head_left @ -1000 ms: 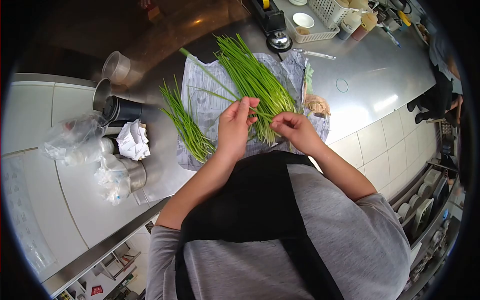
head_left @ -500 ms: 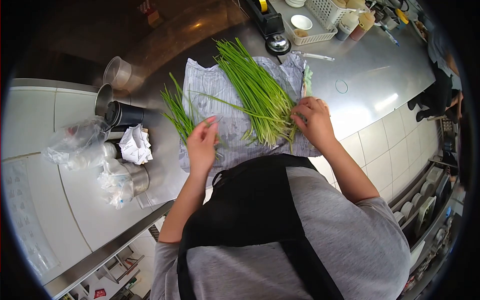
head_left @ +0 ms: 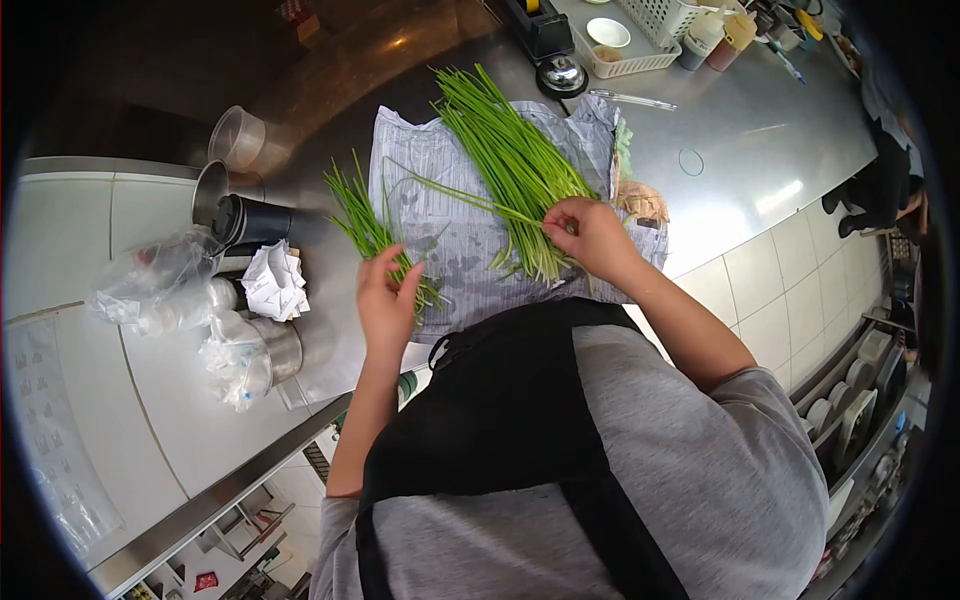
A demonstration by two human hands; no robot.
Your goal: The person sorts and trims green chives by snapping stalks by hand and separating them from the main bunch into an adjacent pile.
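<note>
Your right hand (head_left: 597, 240) is at the root end of the big bunch (head_left: 510, 150), thumb and fingertips drawn together on a stalk (head_left: 460, 195) that runs out leftward over the paper (head_left: 425, 220). From above, it is hard to tell whether you also have a neighbour or two in that pinch. If so, a quick pull could drag them out crooked, or bend and bruise the thin greens.

Your left hand (head_left: 385, 300) is loosely open, thumb apart from the fingers, over the lower part of the small bunch (head_left: 365, 215), with nothing closed in it. That bunch straddles the paper's left edge, its tips over the bare counter (head_left: 325, 340); a sideways brush of your fingers could fan it out or push stalks off the sheet.

The paper is creased and darkly blotched, probably damp, between the bunches. Drag a stalk hard across there and it might tear or ruck up, skewing both bunches.
</note>
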